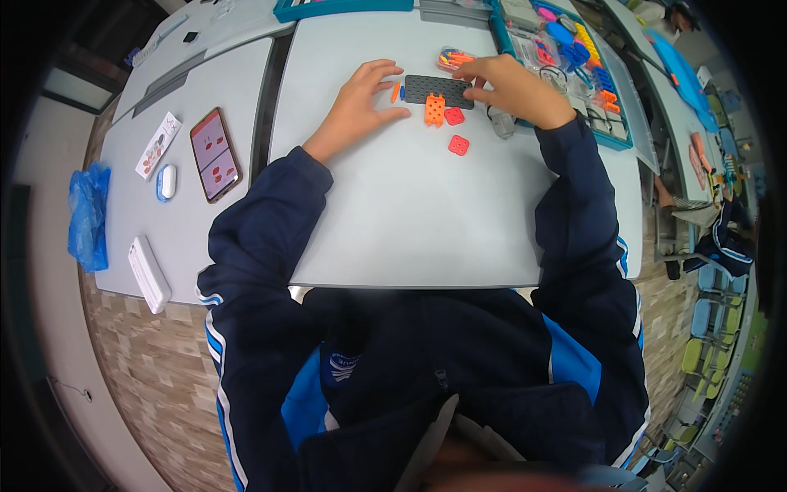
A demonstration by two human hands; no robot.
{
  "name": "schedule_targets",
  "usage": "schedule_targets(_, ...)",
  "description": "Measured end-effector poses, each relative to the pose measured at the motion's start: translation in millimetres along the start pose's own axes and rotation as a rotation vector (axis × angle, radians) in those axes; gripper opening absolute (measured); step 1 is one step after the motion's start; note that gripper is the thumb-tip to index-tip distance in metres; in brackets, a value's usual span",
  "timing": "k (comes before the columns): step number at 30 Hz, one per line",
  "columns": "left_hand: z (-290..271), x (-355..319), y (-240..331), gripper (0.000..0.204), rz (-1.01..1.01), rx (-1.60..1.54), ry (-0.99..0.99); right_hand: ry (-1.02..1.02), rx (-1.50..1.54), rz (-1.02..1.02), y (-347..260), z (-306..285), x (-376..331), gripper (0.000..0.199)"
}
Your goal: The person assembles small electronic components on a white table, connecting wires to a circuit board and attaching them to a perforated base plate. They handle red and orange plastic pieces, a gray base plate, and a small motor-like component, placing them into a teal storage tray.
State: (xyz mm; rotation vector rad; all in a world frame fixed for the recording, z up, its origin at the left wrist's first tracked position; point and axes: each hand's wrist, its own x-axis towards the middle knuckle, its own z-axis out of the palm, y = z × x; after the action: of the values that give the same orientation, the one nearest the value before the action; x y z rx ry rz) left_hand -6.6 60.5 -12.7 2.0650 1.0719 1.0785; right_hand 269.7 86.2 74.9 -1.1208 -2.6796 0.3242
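Curving over the right end of a dark perforated plate [448,87], the right hand [515,90] has bent fingers; I cannot tell if it grips. The left hand [359,102] is open, thumb apart, just beside a thin orange stick [395,92] and a blue piece [402,93]. The plate lies toward the far edge of the surface [426,221], with an orange block [434,111] at its near side and two red squares [458,145] close by. A teal tray [613,141] occupies the far right corner.
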Motion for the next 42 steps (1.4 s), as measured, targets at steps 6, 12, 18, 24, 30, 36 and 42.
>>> schedule_targets(6, 4.1, -2.0, 1.5, 0.031, 0.15, 0.261, 0.058, -0.002, -0.036, -0.008, -17.0, 9.8, -2.1, 0.034)
schedule_targets(12, 6.9, -2.5, 6.8, 0.021, 0.25, 0.346, 0.099, 0.308, -0.267, 0.008, 15.1, 34.1, 8.1, 0.034)
schedule_targets(18, 6.2, -1.5, 9.6, 0.019, 0.25, 0.35, 0.117, 0.307, -0.164, -0.093, 35.6, 33.0, 12.9, 0.028)
schedule_targets(24, 7.2, 7.7, 10.3, 0.039, 0.24, 0.314, 0.137, 0.31, -0.092, -0.169, 24.2, 34.3, 18.5, 0.027)
schedule_targets(30, 14.0, 23.6, -4.2, 0.051, 0.163, 0.348, 0.077, 0.35, -0.03, -0.27, 4.1, 46.9, 26.9, 0.026)
schedule_targets(36, 9.0, 27.8, -22.7, 0.049, 0.145, 0.277, 0.081, 0.386, -0.348, -0.411, -3.1, 65.6, 30.4, 0.023)
schedule_targets(42, 5.2, 28.1, -19.4, 0.044, 0.035, 0.169, 0.031, 0.419, -0.635, -0.388, -22.7, 74.8, 29.5, 0.011)
